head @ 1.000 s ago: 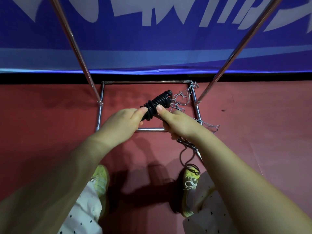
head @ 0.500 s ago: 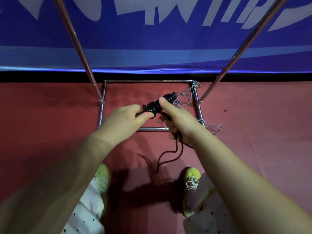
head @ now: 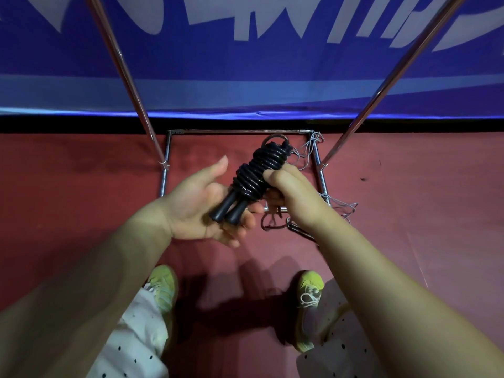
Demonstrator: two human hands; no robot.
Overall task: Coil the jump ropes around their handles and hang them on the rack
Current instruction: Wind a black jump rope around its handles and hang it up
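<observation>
A person standing on a red floor (head: pixel 409 214) holds a black jump rope (head: pixel 255 173), its cord coiled tightly around the two handles. The right hand (head: pixel 293 199) grips the bundle at its 3 o'clock side, fingers curled round the coils. The left hand (head: pixel 201 211) lies palm-up with fingers spread, the handle ends resting on it. At 12 o'clock stands the chrome rack (head: pixel 240 131), with tangled grey cord (head: pixel 338 205) at its right rail.

Bare forearms, white trousers (head: pixel 136 342) with small black dots, yellow-green sneakers (head: pixel 309 304) with white laces.
</observation>
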